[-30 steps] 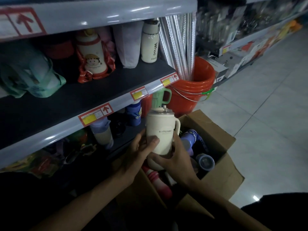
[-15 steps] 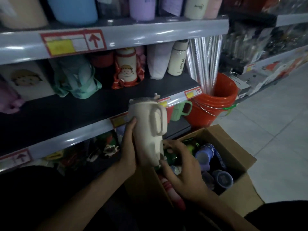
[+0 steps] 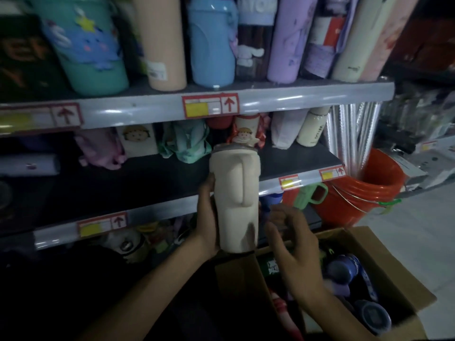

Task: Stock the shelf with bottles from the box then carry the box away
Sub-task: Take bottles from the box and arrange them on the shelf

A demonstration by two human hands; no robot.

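One cream bottle (image 3: 235,200) is upright at the centre of the head view, in front of the middle shelf (image 3: 152,212) edge. The left hand (image 3: 208,217) grips it from 9 o'clock, curled round its body. At 4 o'clock the right hand (image 3: 295,252) hovers over the open box (image 3: 394,271), its fingers (image 3: 283,215) loosely spread and holding nothing. Other bottles (image 3: 344,267) lie inside the box.
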